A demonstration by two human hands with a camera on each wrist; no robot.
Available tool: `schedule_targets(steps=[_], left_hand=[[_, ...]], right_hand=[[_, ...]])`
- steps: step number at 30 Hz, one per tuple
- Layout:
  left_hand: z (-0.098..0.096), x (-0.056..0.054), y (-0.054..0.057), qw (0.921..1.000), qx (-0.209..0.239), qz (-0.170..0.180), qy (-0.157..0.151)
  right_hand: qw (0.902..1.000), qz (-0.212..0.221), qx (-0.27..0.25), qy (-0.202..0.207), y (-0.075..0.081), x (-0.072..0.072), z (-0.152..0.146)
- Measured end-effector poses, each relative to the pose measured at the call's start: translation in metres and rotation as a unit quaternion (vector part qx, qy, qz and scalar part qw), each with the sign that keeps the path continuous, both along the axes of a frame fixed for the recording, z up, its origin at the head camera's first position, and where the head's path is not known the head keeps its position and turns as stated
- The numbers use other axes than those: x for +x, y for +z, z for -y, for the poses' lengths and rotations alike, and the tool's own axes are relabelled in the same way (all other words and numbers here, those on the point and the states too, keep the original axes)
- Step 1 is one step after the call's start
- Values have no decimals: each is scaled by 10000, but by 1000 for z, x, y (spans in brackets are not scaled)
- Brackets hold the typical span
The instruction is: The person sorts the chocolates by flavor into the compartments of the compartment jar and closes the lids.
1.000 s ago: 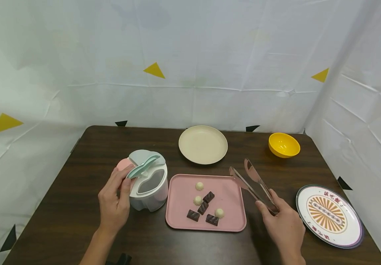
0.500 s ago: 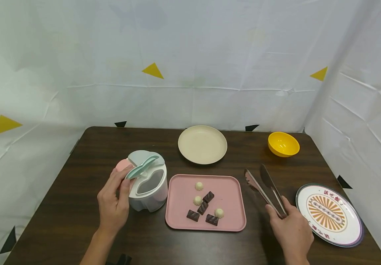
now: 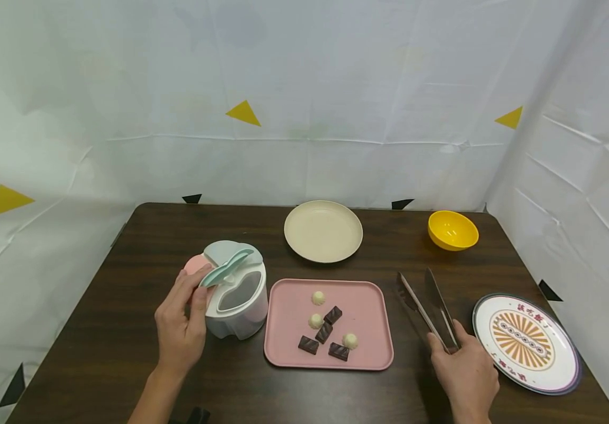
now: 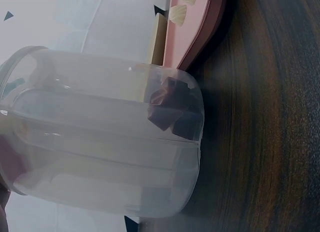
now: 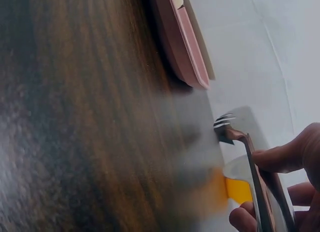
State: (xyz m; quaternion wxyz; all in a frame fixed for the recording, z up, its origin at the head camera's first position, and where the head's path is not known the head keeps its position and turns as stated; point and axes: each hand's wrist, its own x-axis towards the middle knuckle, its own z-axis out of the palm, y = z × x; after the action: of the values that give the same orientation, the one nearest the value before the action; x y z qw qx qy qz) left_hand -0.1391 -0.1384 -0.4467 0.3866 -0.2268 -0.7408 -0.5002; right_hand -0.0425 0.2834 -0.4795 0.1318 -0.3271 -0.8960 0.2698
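Note:
My left hand (image 3: 179, 327) pinches the raised mint-green lid (image 3: 225, 270) of a round divided container (image 3: 238, 318). A grey-blue lid and a pink one cover other sections, and one section stands uncovered. Dark chocolate pieces (image 4: 172, 109) lie at the bottom of its translucent body in the left wrist view. Metal tongs (image 3: 421, 306) are in my right hand (image 3: 466, 374), their arms spread with nothing between the tips. They are right of the pink tray (image 3: 373, 321), which bears several dark chocolates (image 3: 308, 344) and three cream-coloured domed sweets (image 3: 350, 341).
A beige plate (image 3: 323, 231) sits behind the tray. Toward the back right is a yellow bowl (image 3: 453, 231). A white patterned plate (image 3: 527, 344) lies close to my right hand. White sheeting (image 3: 310, 88) hangs behind and beside the dark wooden table (image 3: 241, 388).
My right hand has drawn the tongs right and toward me, away from the tray's edge. My left hand keeps its hold on the lid, and the container stays where it was.

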Motion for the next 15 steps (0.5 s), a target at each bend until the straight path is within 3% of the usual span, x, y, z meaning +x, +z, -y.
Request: schedule_targets(steps=[15], left_hand=[[1, -1, -1, 10000, 8, 31, -40]], right_hand=[[9999, 12, -47, 118, -7, 0, -3]])
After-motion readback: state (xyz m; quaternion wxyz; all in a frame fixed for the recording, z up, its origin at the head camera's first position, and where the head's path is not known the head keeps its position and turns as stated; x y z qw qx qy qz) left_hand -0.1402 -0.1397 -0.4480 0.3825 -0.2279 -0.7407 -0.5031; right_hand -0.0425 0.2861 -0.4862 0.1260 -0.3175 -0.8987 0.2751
